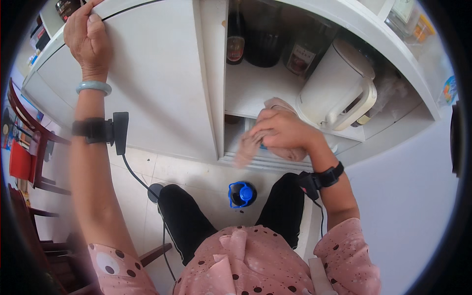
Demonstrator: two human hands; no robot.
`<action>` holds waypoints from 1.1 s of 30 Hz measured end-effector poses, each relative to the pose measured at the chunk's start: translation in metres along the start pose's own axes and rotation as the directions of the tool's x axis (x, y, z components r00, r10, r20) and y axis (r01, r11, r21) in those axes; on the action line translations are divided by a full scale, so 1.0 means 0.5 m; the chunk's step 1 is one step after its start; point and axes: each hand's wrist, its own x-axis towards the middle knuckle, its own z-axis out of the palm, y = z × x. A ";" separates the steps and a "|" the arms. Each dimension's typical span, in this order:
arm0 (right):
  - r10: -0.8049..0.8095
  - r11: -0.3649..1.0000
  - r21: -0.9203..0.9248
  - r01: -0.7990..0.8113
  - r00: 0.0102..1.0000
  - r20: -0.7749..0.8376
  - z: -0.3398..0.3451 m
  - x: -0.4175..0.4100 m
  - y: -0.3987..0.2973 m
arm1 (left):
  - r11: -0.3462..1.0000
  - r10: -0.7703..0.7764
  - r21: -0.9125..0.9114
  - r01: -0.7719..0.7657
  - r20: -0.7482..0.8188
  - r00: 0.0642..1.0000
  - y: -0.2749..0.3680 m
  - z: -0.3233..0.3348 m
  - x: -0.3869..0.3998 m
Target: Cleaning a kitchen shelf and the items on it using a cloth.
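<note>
My left hand (89,40) rests on the top edge of a white cabinet (158,73), its fingers bent over the rim. In front of the cabinet's open section, my right hand (282,127) grips a pinkish-brown cloth (254,143), blurred where it hangs to the left. The cloth is near the front edge of the inner shelf (254,88). Just beyond the hand on that shelf stands a white electric kettle (335,81) with its handle toward me. Dark glass bottles (263,46) stand deeper inside, one (235,37) with a red label.
A dark bottle with a blue cap and carrying handle (243,194) stands on the tiled floor between my legs. Dark wooden chairs (42,147) are at left, one with a red item. A white wall (398,206) closes the right side. Cables run from my wrist straps (99,130).
</note>
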 end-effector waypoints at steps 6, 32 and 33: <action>0.213 0.922 -0.137 -0.363 0.769 -0.602 -0.079 0.074 0.028 | 0.999 0.016 0.052 -0.016 0.008 1.000 -0.006 -0.003 -0.002; 0.297 0.937 0.142 -0.321 0.509 -0.808 -0.049 -0.001 0.004 | 0.998 0.024 0.051 -0.026 0.032 0.999 -0.008 0.000 -0.002; 0.296 0.937 0.142 -0.318 0.511 -0.807 -0.041 0.004 0.012 | 0.998 0.026 0.058 -0.027 0.025 0.999 -0.009 0.001 -0.003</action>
